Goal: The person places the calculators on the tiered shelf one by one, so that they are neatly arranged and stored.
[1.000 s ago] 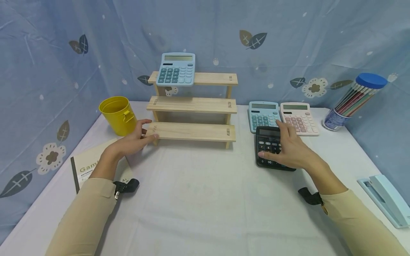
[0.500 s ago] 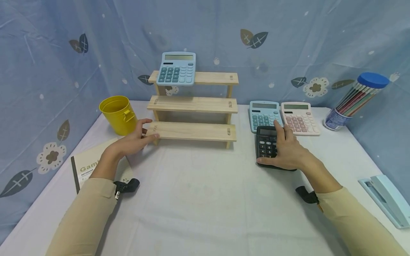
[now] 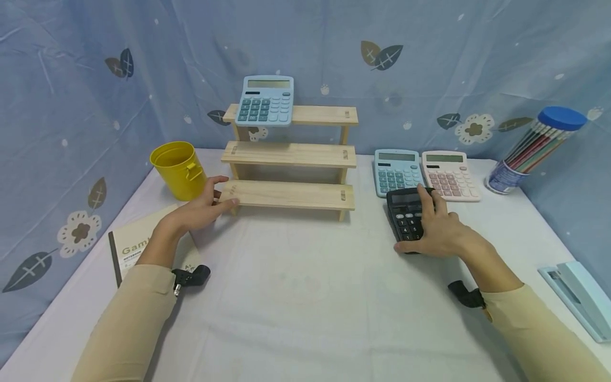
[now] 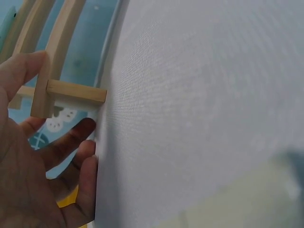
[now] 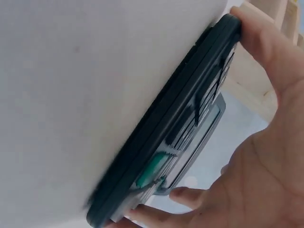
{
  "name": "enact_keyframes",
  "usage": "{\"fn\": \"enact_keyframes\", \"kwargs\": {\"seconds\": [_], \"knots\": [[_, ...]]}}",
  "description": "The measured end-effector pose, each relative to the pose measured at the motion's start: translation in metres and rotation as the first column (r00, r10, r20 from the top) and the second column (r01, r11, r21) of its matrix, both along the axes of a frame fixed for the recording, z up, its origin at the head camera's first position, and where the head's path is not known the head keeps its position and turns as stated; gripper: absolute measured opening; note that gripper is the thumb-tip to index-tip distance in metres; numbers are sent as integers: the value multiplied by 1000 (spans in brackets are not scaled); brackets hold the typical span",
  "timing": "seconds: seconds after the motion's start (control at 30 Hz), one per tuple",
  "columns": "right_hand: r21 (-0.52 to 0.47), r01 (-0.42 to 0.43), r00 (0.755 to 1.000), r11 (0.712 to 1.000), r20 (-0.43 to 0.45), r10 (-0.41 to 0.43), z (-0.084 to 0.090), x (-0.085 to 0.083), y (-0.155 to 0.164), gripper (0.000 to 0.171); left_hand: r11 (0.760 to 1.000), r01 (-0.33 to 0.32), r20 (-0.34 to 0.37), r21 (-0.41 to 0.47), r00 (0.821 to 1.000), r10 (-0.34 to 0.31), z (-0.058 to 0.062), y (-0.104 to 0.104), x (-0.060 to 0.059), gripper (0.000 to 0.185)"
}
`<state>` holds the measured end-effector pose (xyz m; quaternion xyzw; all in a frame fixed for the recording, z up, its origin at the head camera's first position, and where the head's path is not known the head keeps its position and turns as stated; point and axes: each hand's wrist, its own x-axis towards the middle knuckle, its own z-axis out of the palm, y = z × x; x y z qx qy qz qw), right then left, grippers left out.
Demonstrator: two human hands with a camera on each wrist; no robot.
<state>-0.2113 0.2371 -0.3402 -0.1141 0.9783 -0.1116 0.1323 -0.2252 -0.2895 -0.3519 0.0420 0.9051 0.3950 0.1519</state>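
A person's right hand [image 3: 441, 233] has its grip on a black plastic desk calculator with dark keys [image 3: 404, 215], the thumb at its near edge and the fingers at its far side. The calculator is slightly tilted at the right of the white cloth-covered worktop [image 3: 296, 297]; whether it is fully clear of the cloth cannot be told. Just behind it lie a light blue calculator with teal keys [image 3: 397, 167] and, to its right, a pale pink calculator with rosy keys [image 3: 448, 175].

The left hand [image 3: 198, 209] grasps the left end of the lowest board of a three-tiered pale wooden stand [image 3: 291, 193], thumb at the front edge, the other fingers spread behind and below. A second light blue calculator [image 3: 264, 101] leans face-out on the top tier, towards the left.

A yellow bucket [image 3: 183, 175] stands beside the left hand, and a cream notebook [image 3: 136, 246] lies partly under the left forearm. At the far right are a blue-lidded container of pencils [image 3: 534, 151] and, nearer, a light blue stapler [image 3: 579, 300].
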Motion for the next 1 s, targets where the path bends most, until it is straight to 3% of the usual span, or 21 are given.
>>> {"fn": "enact_keyframes", "kwargs": {"seconds": [0.2, 0.33, 0.67, 0.8, 1.0], "knots": [[-73, -4, 1000, 997, -12, 3, 1, -1, 10, 150, 1000, -1, 8, 15, 1000, 1, -1, 2, 2, 90], [-181, -1, 1000, 984, 0, 1, 1, -2, 15, 147, 1000, 2, 0, 10, 1000, -2, 0, 2, 3, 89], [-494, -2, 1000, 870, -24, -11, 10, 2, 16, 144, 1000, -3, 2, 14, 1000, 3, 2, 2, 3, 90], [-541, -6, 1000, 841, -24, -8, 16, 3, 15, 142, 1000, -5, 3, 8, 1000, 5, 3, 2, 3, 91], [-570, -32, 998, 821, -59, -2, 24, 3, 11, 141, 1000, 1, -1, 22, 1000, -1, 1, 2, 2, 90]]}}
